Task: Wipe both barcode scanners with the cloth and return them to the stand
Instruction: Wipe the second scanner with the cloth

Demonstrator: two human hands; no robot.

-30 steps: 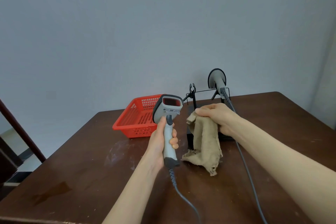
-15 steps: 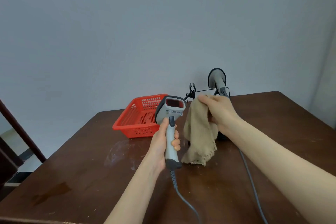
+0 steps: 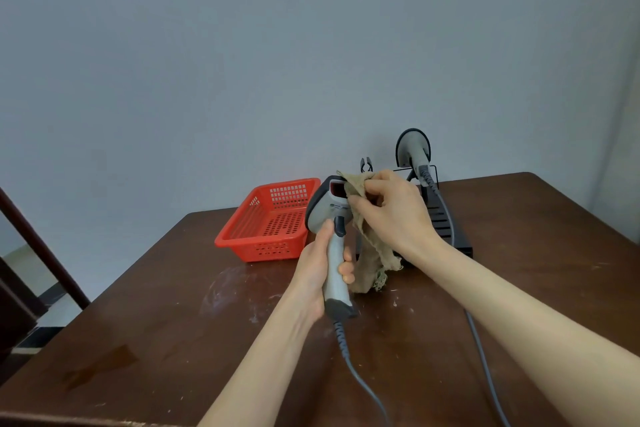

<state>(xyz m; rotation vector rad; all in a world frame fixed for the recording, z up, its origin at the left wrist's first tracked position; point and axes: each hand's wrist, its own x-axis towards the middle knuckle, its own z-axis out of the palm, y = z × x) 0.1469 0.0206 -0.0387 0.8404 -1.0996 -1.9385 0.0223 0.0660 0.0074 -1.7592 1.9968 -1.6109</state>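
The cloth (image 3: pixel 375 255), which half a second ago hung from the right hand (image 3: pixel 398 215) just beside the scanner head, now lies pressed over the head's right side and the edge of its red window, so wiping of the first barcode scanner (image 3: pixel 327 210) has begun. The right fingers (image 3: pixel 379 184) pinch the cloth's upper fold against the head, and the rest trails down toward the bench (image 3: pixel 173 322). The left hand (image 3: pixel 317 274) holds this scanner upright over the middle of the bench, its fingers (image 3: pixel 346 269) wrapped round the grey handle, with the cable hanging toward 6 o'clock. The second scanner (image 3: pixel 412 149) sits in the black stand (image 3: pixel 448 229) at 1 o'clock from the held one, and the red basket (image 3: pixel 263 248) lies at 10 o'clock. The task looks to be at an early stage: one wipe is under way and this scanner's return is yet to come.
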